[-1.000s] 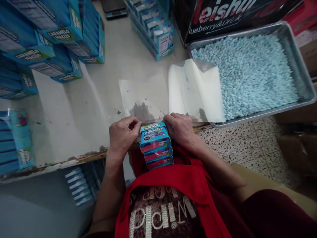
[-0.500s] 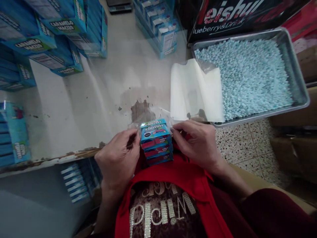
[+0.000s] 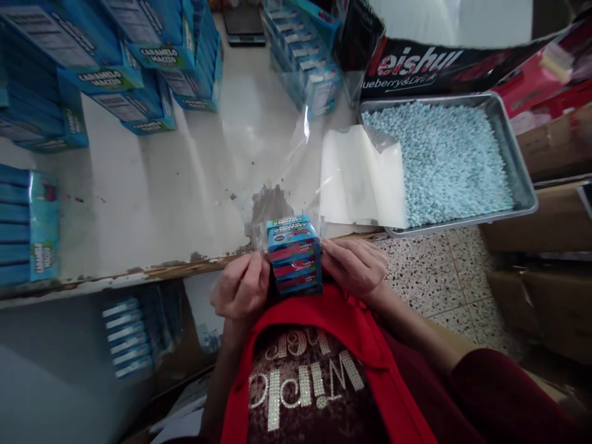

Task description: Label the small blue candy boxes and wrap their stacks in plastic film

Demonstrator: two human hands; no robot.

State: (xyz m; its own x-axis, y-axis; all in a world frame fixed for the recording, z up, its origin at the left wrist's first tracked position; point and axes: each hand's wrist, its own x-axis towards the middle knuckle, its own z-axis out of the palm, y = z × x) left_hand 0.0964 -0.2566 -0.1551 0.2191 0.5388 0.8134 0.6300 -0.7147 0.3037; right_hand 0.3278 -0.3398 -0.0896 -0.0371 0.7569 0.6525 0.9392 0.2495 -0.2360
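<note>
A stack of several small blue candy boxes (image 3: 296, 253) sits at the table's front edge, against the red apron (image 3: 296, 310). Thin clear plastic (image 3: 260, 237) surrounds the stack and sticks out on both sides; whether it is a bag or a loose sheet I cannot tell. My left hand (image 3: 243, 285) is closed in a pinch on the plastic at the stack's left side. Opposite it, my right hand (image 3: 354, 264) pinches the plastic by the right side, thumb and fingers together.
White sheets (image 3: 361, 179) lie right of the stack, overlapping a metal tray (image 3: 522, 166) of pale blue candies (image 3: 453, 166). Full blue display boxes (image 3: 152, 52) are piled at the left. Another open display box (image 3: 319, 92) and a dark scale (image 3: 245, 28) stand at the back.
My left hand has turned, its curled fingers now facing up beside the stack. My right hand keeps its pinch. More of the stack's front shows, and the whole view has shifted slightly.
</note>
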